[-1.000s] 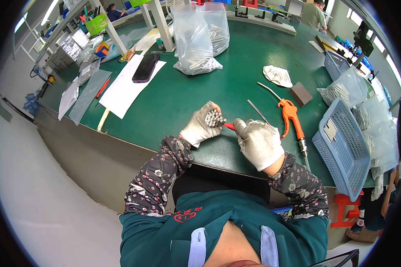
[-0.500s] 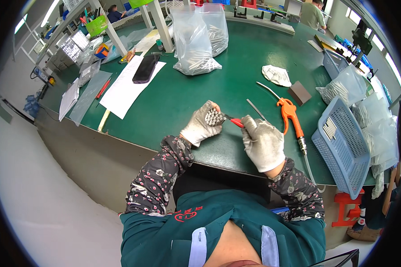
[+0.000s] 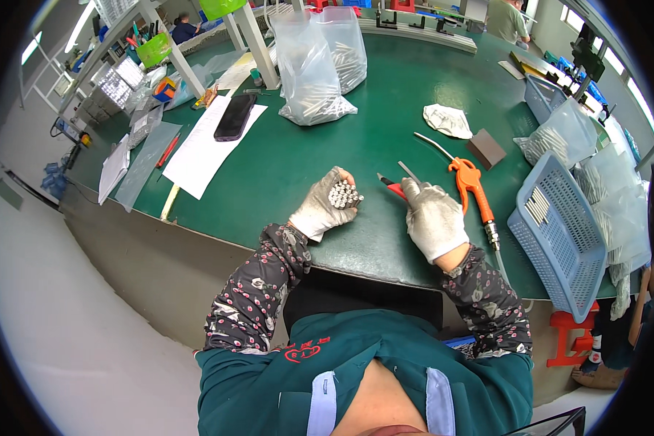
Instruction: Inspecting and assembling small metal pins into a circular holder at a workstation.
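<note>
Both hands wear grey-white work gloves over a green table (image 3: 283, 167). My left hand (image 3: 325, 207) is closed around a bundle of short metal rods (image 3: 344, 195), their ends facing up and right. To its right, my right hand (image 3: 432, 216) grips a small red-handled tool (image 3: 392, 187) with a thin metal rod (image 3: 410, 174) sticking up past the fingers. The two hands are a short way apart.
An orange air blow gun (image 3: 466, 176) lies right of my right hand. A blue plastic basket (image 3: 559, 232) with rods sits at the right edge. Two clear bags of metal parts (image 3: 312, 69) stand farther back. A phone (image 3: 234, 116) on white paper lies left.
My right hand has drawn away from the left hand, moving right and up with the red-handled tool. The left hand has kept its bundle in about the same place.
</note>
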`<action>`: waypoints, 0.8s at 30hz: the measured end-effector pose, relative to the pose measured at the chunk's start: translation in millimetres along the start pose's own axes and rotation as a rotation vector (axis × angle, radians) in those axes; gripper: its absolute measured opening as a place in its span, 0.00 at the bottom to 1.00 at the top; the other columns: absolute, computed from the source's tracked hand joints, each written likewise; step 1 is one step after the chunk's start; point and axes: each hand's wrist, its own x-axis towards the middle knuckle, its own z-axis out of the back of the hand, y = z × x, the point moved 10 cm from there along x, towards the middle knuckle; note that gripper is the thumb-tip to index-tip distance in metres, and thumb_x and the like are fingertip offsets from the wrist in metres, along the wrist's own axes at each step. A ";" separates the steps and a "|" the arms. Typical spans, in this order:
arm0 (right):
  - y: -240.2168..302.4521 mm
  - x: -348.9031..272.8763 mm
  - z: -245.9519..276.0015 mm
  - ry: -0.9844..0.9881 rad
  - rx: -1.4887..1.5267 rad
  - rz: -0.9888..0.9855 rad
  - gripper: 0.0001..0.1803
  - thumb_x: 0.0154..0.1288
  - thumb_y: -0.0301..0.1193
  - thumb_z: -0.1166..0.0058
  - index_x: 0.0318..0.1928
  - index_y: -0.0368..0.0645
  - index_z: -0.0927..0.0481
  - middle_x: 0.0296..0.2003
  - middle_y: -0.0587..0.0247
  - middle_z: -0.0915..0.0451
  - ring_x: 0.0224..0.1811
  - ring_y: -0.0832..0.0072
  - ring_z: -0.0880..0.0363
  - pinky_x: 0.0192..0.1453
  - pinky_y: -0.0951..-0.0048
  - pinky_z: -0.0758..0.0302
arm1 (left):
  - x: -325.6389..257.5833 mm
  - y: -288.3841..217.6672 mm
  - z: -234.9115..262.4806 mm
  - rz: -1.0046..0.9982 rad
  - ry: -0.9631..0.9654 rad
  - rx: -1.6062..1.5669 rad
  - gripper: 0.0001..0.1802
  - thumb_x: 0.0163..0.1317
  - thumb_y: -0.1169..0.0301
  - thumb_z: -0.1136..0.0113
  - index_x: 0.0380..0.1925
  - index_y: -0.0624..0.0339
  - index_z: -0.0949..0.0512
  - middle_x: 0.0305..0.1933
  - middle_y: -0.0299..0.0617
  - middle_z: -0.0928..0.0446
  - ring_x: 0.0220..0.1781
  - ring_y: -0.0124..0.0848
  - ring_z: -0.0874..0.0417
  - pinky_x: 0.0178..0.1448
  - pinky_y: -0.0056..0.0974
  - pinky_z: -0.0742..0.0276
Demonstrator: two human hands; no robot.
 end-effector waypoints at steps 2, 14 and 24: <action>6.6 0.5 -9.8 0.066 -0.028 0.025 0.16 0.50 0.26 0.49 0.43 0.42 0.26 0.30 0.60 0.24 0.35 0.64 0.22 0.34 0.65 0.25 | -0.3 1.3 0.6 0.012 -0.001 -0.009 0.27 0.40 0.88 0.37 0.40 0.55 0.33 0.36 0.29 0.32 0.40 0.20 0.28 0.46 0.25 0.29; 24.5 10.7 -19.2 0.079 0.703 -0.026 0.20 0.55 0.30 0.46 0.49 0.39 0.25 0.31 0.51 0.21 0.35 0.60 0.21 0.40 0.65 0.26 | -3.6 -9.3 -4.4 -0.115 0.038 0.096 0.27 0.39 0.86 0.35 0.41 0.55 0.32 0.38 0.29 0.32 0.40 0.20 0.28 0.47 0.26 0.29; 25.7 15.9 -65.3 0.255 1.011 -0.195 0.22 0.57 0.30 0.46 0.51 0.30 0.27 0.47 0.45 0.23 0.49 0.62 0.23 0.52 0.71 0.28 | -4.0 -20.8 -2.8 -0.148 0.000 0.159 0.44 0.38 0.81 0.35 0.60 0.54 0.39 0.36 0.31 0.31 0.38 0.21 0.29 0.45 0.27 0.30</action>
